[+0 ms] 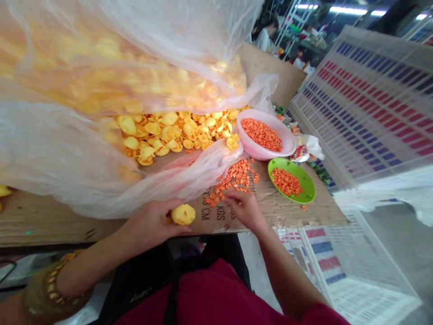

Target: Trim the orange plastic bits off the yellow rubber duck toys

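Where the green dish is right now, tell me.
In the head view, the green dish lies on the cardboard at the person's right, by the near side of the pink bowl, to the right of the right hand.

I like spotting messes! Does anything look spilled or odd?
Small orange pieces lie loose on brown cardboard by the right hand. They may be spilled: others sit in a pink plastic bowl and green plastic plate.
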A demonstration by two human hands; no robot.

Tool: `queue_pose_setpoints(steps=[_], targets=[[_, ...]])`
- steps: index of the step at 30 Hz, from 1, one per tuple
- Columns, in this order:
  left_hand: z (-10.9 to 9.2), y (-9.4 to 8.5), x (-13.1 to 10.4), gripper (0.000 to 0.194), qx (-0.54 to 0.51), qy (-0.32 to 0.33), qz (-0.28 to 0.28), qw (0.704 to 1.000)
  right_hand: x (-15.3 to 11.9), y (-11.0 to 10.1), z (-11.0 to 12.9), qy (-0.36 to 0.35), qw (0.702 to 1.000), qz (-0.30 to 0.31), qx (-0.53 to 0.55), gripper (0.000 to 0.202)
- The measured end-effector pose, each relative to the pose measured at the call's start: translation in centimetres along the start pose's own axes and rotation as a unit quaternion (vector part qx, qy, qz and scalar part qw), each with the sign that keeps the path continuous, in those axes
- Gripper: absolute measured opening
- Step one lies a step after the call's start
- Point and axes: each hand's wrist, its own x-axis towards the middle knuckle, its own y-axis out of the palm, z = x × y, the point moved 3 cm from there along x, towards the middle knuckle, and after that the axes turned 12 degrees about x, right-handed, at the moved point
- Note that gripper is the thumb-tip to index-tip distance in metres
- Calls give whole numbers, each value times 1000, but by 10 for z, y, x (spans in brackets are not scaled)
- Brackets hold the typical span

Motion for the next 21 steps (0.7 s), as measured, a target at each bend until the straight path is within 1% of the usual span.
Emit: queue_pose_setpoints(steps=[1,2,3,5,6,8,10,11,12,13,15,16,17,18,19,21], targets=[[5,5,1,27,-1,-27,26,999,3,-14,-14,14,998,-33,-53,15],[10,8,2,26,-15,-53,38,998,6,-23,-27,21,993,-40,-110,14],[14,9,3,27,-43,-76,37,996,9,-27,-36,25,985,-27,-169,13],[20,13,3,29,-130,-106,13,986,13,-24,-48,24,964,31,-261,10],[22,15,3,29,-169,-111,6,979,15,-21,-49,20,954,51,-295,11],[23,21,3,25,-232,-119,-3,965,18,-13,-48,12,937,66,-343,16],[23,26,3,19,-281,-137,-30,949,22,-9,-44,5,929,55,-366,18],[23,28,3,16,-304,-147,-47,940,25,-9,-41,7,932,42,-359,19],[23,29,3,14,-325,-156,-62,931,26,-9,-37,16,943,21,-331,20],[22,30,2,13,-344,-162,-71,922,27,-9,-32,28,961,-7,-275,20],[20,32,0,13,-374,-171,-67,909,26,-6,-17,58,993,-47,-89,22],[19,34,-1,13,-383,-177,-59,905,24,-1,-9,72,996,-46,17,22],[18,35,-2,15,-388,-185,-50,902,22,6,1,83,990,-34,112,24],[17,37,-3,18,-390,-192,-42,900,19,15,11,87,979,-20,184,26],[16,39,-4,22,-386,-199,-32,900,17,23,21,82,969,-17,232,28],[12,42,-5,33,-367,-197,-14,909,14,40,35,55,961,-44,268,28]])
